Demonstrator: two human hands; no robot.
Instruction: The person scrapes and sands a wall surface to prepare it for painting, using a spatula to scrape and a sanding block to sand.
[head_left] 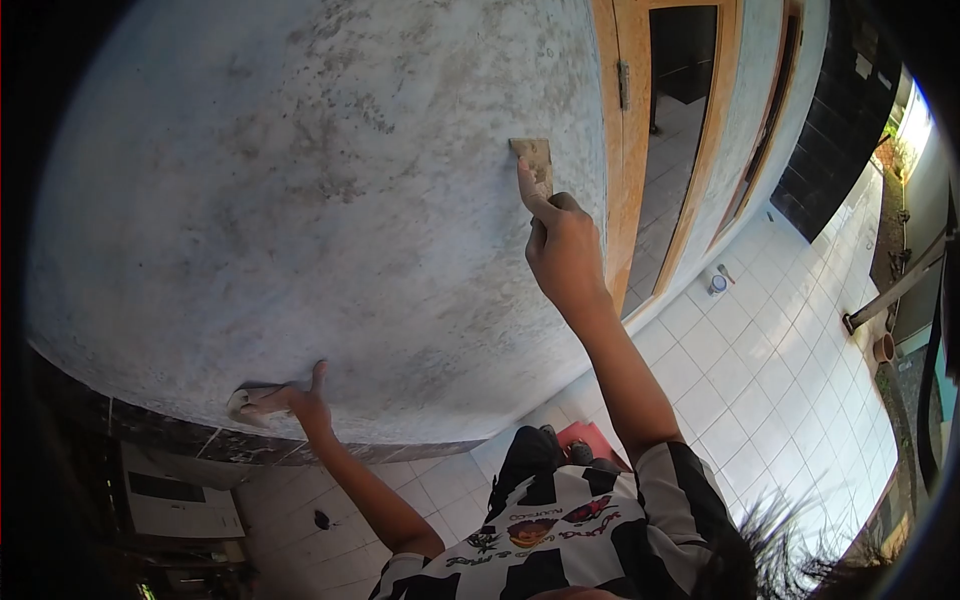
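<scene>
My striped shirt (560, 540) fills the bottom of the view, and both my arms reach up from it to the wall (300, 200). My left hand (300, 400) is low on the wall, just above the dark tile band (200, 440); its fingers (318, 375) are clamped on a crumpled rag (245, 400), with one finger stretched out flat against the plaster. My right hand (562, 245) is higher and further out, near the orange door frame (625, 150). Its fingers (527, 185) are closed round the handle of a scraper (533, 160), the forefinger laid along the blade, which sits flat on the mottled grey surface of the wall. Beyond that, the doorway (680, 110) opens into a dark room, and a small paint can (717, 284) stands on the white floor tiles (780, 360) well apart from me. As I judge it, the danger is in the blade: if I tilt it onto a corner, it could gouge the plaster instead of skimming it. So close to the frame, a long stroke could also run onto the wood and scar it. With my forefinger pushing on the blade, a slip could scrape my knuckles down the rough wall.
</scene>
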